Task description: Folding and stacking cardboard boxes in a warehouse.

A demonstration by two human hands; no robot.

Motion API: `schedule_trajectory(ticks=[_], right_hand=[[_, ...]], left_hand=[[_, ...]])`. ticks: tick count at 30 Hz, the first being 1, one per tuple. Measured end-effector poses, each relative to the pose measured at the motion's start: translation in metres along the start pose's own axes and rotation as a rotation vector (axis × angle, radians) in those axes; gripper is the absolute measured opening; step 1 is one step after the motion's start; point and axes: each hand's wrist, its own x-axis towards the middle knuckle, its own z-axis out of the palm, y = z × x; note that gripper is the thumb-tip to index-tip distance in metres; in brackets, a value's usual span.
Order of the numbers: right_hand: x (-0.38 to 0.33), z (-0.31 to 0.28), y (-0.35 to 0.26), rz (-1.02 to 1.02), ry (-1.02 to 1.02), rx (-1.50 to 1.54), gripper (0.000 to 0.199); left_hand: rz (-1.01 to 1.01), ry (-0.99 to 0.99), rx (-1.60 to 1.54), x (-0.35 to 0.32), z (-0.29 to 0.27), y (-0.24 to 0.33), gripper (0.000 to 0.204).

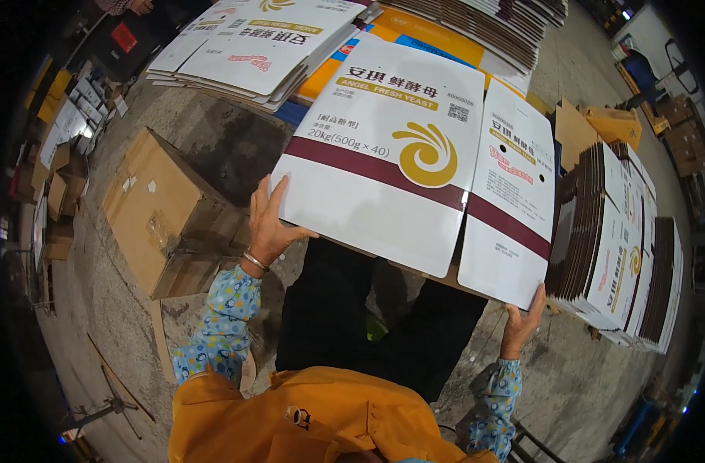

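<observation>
A flattened white carton [352, 204] with a maroon band and a gold swirl lies tilted in front of me, its near edge over my lap. My left hand [271, 225] grips its near left corner, the thumb along the near edge and the fingers up the left side. At the near right corner my right hand [524, 320] holds the narrower side panel between thumb and fingers. A fold gap separates the wide panel from that side panel. The carton's far part overlaps an orange and blue surface; what carries it underneath is hidden.
Stacks of flat white cartons stand beyond on the left [248, 50] and far right [476, 27]. Another bundle of flat cartons [611, 247] stands on the right. A brown cardboard box [163, 212] sits on the concrete floor at left. Another person's hand [142, 7] shows at the top left.
</observation>
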Motion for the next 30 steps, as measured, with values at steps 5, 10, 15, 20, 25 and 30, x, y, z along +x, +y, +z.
schedule_trajectory(ticks=[5,10,15,20,25,30], right_hand=[[-0.002,0.001,-0.011,-0.005,0.091,0.049,0.078],[0.011,-0.014,-0.038,-0.026,0.198,0.04,0.08],[0.039,-0.047,-0.086,-0.13,0.25,0.071,0.054],[0.072,-0.067,-0.147,-0.213,0.333,0.075,0.026],[0.11,-0.093,-0.171,-0.155,0.377,0.063,0.027],[0.142,-0.107,-0.18,-0.158,0.356,0.065,0.031]], left_hand=[[-0.002,0.049,-0.051,0.0,-0.006,0.011,0.106],[0.007,0.132,-0.054,0.014,-0.031,0.04,0.102],[0.176,0.243,-0.053,0.043,-0.057,0.07,0.084],[0.195,0.343,-0.163,0.076,-0.082,0.108,0.058],[0.142,0.427,-0.118,0.111,-0.096,0.124,0.044],[0.143,0.431,-0.091,0.127,-0.104,0.127,0.051]])
